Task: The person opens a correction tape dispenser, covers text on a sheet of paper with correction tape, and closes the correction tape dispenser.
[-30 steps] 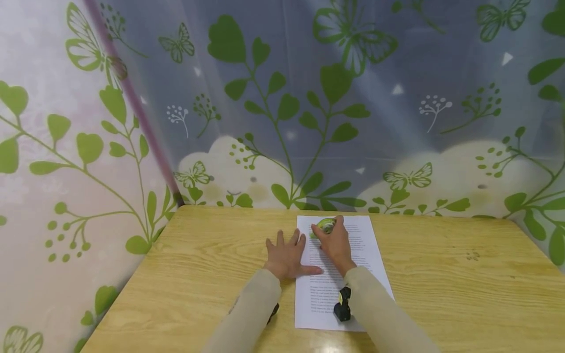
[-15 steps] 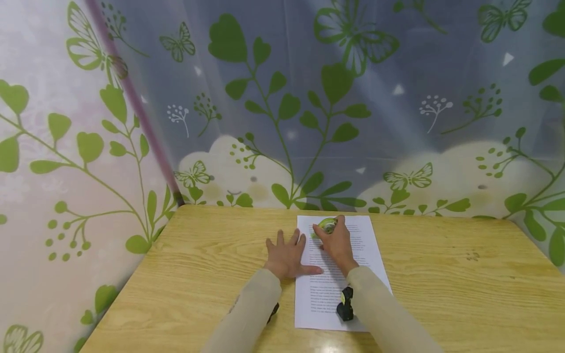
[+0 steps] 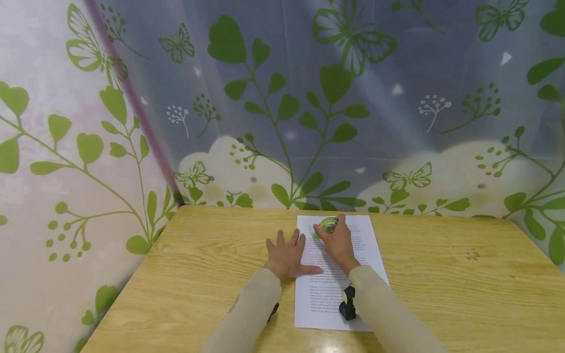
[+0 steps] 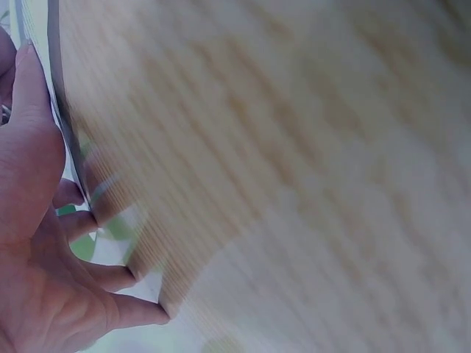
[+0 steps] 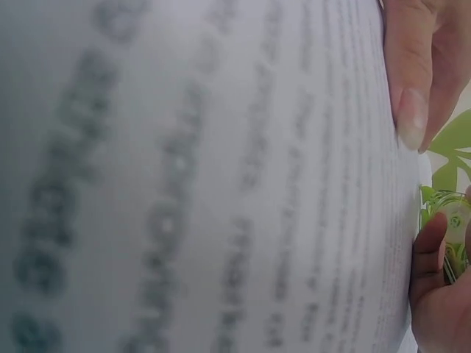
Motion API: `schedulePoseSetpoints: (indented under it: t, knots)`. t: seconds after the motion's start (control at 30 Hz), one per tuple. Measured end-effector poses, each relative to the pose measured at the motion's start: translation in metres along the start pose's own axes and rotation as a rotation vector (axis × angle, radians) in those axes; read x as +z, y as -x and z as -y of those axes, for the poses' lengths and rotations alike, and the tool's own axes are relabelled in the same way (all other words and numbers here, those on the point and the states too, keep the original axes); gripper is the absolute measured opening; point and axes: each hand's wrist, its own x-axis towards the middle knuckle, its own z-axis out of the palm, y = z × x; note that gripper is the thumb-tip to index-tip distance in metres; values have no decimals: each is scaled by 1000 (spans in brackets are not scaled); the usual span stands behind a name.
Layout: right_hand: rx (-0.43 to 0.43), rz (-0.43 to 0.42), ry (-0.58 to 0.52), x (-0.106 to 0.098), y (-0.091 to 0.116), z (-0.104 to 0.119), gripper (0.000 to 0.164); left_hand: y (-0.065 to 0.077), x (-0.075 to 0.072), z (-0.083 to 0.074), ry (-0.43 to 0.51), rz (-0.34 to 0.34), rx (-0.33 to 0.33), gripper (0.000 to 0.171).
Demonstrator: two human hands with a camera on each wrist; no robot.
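Note:
A sheet of white paper (image 3: 315,316) covered in printed text lies on the wooden table. Near its top, my right hand (image 3: 340,247) pinches a small round green, see-through correction tape (image 3: 328,225) between thumb and fingers, down at the text lines. Part of its clear green case (image 5: 453,200) shows in the right wrist view; its tip is hidden. My left hand (image 3: 284,257) lies flat with fingers spread at the paper's left edge. Its thumb (image 5: 411,110) rests on the sheet, while the other fingers (image 4: 136,312) touch the table.
The light wooden table (image 3: 441,294) extends to both sides of the paper. Behind it hangs a grey-blue curtain (image 3: 375,113) with green leaves and butterflies, and a pale patterned cloth (image 3: 39,206) hangs at the left. A black wrist camera (image 3: 347,305) sits under the right sleeve.
My right hand has slid slightly to the right over the text with the correction tape. The left hand and the paper stay in place.

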Motion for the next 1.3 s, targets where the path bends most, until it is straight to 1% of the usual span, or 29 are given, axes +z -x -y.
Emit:
schedulePoseSetpoints:
  t: [0.1,0.37,0.6,0.7,0.93,1.13,1.3]
  knots:
    - [-6,-4,-5,0,0,0,61,-1,1,1,1,-2,-2,109]
    - [11,12,18,-4,1,-2,67,0,0,0,-3,5,-3,109]
    - [-1,-16,-15,-5,0,-6,59,0,0,0,-25,8,-7,110]
    - [-4,-9,-14,-7,1,-7,59,0,0,0,-25,7,-9,110]
    - [10,12,15,-9,0,-9,67,-1,1,-1,-20,4,-7,110]
    - [7,19,-2,-11,-2,-11,64,-1,2,0,-29,0,-14,110]
    - [24,30,-3,-14,-2,-12,63,-2,4,0,-25,-2,-12,110]
